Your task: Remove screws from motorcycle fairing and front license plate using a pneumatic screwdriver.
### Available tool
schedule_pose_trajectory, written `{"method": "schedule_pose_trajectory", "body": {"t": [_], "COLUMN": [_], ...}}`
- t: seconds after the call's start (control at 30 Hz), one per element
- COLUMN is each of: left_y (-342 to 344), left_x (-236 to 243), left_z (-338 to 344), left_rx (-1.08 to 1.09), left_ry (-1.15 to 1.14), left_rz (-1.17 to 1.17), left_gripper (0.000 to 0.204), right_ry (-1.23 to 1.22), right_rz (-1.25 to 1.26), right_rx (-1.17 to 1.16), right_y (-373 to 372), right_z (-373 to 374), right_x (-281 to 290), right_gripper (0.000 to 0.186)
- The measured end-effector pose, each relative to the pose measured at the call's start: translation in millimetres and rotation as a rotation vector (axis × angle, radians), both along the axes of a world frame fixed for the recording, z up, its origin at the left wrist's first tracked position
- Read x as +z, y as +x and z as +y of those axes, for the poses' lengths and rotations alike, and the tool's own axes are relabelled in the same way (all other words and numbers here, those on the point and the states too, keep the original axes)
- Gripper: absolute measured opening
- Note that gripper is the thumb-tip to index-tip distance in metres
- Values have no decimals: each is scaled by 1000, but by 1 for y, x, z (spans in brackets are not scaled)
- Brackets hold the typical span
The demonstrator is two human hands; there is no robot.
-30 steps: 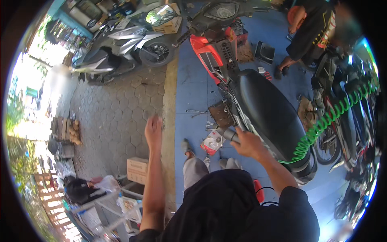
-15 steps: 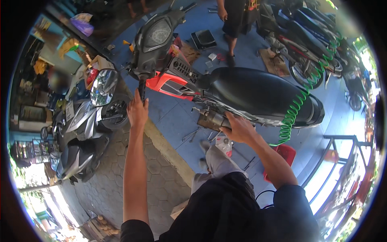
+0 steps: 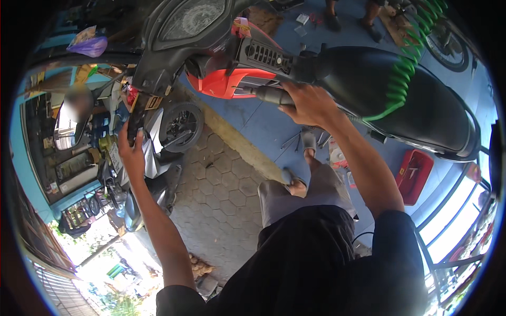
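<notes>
My left hand is closed round the black handlebar grip of the motorbike at upper left. My right hand is wrapped round a dark cylindrical air tool, held beside the red body panel, just below the center channel. The green coiled hose runs over the black seat toward my right hand. The dashboard is at the top. The tool's tip is hard to make out against the bodywork.
Another scooter stands at left. A red tray lies at right, with loose wrenches near my feet. Another person's legs show beyond the bike. A yellow concrete edge divides pavers from blue tiles, and a metal frame stands at lower right.
My left hand has moved up onto the handlebar grip. My right hand has moved forward and up with the tool along the bike's side. The view has swung and come closer to the front.
</notes>
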State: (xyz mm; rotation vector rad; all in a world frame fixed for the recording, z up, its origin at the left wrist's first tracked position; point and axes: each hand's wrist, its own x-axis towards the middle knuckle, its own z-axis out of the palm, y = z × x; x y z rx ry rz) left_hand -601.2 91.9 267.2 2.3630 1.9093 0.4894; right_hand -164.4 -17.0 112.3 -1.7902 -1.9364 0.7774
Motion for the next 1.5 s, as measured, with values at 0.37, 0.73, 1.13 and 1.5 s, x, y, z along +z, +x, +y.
{"method": "schedule_pose_trajectory", "body": {"t": [0.37, 0.73, 1.13, 1.5], "left_y": [189, 182, 181, 173], "left_x": [-197, -243, -248, -267], "left_z": [1, 65, 73, 74], "left_rx": [492, 621, 511, 274], "left_ry": [-562, -570, -609, -630], "left_rz": [-1481, -1864, -1945, -2069], "left_gripper": [39, 28, 23, 21], "right_ry": [-32, -6, 23, 142], "right_rz": [52, 156, 121, 171], "right_rx": [2, 13, 45, 23], "right_y": [-31, -53, -47, -55], "right_z": [92, 102, 113, 117], "right_x": [-57, -89, -98, -114], "right_gripper": [58, 59, 62, 65]}}
